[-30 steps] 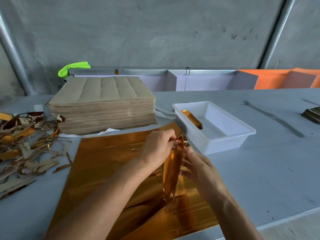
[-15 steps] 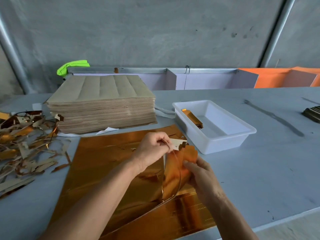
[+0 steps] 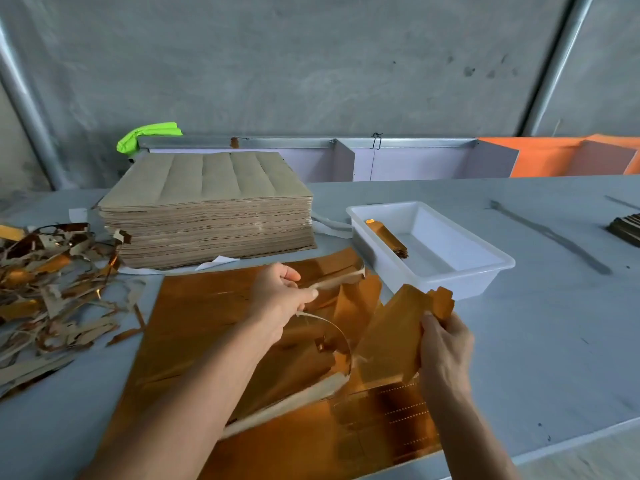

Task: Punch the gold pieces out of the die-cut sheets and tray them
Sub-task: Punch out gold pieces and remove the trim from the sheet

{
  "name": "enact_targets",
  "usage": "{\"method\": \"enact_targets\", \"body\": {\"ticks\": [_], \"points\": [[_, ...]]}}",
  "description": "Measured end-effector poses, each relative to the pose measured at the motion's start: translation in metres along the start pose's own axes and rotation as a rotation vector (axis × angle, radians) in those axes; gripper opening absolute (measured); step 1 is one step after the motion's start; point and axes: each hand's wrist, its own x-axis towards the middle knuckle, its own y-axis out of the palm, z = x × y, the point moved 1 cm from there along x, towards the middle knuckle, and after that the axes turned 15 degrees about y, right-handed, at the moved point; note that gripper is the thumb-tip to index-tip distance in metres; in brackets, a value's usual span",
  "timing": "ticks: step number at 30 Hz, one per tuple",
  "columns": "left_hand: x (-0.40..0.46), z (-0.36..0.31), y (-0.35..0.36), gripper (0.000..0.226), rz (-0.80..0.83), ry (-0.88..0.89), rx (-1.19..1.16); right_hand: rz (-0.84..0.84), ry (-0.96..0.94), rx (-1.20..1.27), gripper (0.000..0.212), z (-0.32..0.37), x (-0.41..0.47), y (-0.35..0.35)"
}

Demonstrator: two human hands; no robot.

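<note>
1. The right hand [image 3: 445, 344] has its grip closed on a gold piece [image 3: 391, 337], fingers and thumb curled round its right edge; the piece is lifted and tilted above the gold sheet [image 3: 194, 317], its notched top end near the front corner of the white tray [image 3: 485, 271]
2. The left hand [image 3: 280, 299] pinches a thin waste strip [image 3: 332, 285] of the sheet's border, fingers curled shut on it; the strip runs to the sheet's far right corner, and another length curves down below the hand
3. The gold piece sits to the right of the left hand, apart from it, with a gap in the sheet between them
4. The sheet lies flat on the grey surface [image 3: 540, 341], just in front of the stack of brown sheets [image 3: 207, 216]
5. Inside the tray a small pile of gold pieces [image 3: 386, 235] leans by its left wall
6. Scrap strips [image 3: 45, 289] are heaped at the left of the surface
</note>
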Motion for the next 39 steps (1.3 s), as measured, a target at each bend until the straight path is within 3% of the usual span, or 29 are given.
{"method": "enact_targets", "body": {"ticks": [6,11,13,16,19,23,27,31,34,39], "points": [[-0.003,0.001,-0.008,0.022,0.235,-0.157,0.126,0.035,0.021,0.092,0.022,0.005,0.003,-0.002],[-0.001,0.008,-0.016,0.01,0.316,-0.158,0.224,-0.173,-0.081,0.141,0.015,0.018,0.025,-0.021],[0.0,0.009,-0.016,0.014,0.315,-0.117,0.209,-0.245,-0.2,-0.037,0.019,0.02,0.025,-0.021],[-0.001,0.006,-0.008,0.017,0.269,-0.036,0.154,-0.286,-0.468,-0.416,0.051,0.015,0.014,-0.009],[-0.004,0.0,0.006,0.016,0.282,0.016,0.089,-0.233,-0.606,-0.756,0.046,0.007,0.006,0.011],[-0.007,0.0,0.019,0.016,0.296,0.018,0.083,-0.051,-0.513,-0.705,0.047,0.002,-0.003,0.034],[-0.008,0.001,0.021,0.017,0.306,0.029,0.074,-0.113,-0.522,-0.593,0.056,-0.001,0.001,0.035],[-0.008,0.002,0.023,0.016,0.315,0.042,0.07,0.019,-0.119,-0.274,0.011,-0.003,-0.002,0.036],[-0.011,0.003,0.027,0.017,0.338,0.035,0.075,0.151,0.048,-0.115,0.024,-0.017,-0.011,0.041],[-0.013,0.005,0.029,0.017,0.355,0.042,0.081,0.212,-0.045,-0.061,0.021,-0.024,-0.024,0.046]]}}
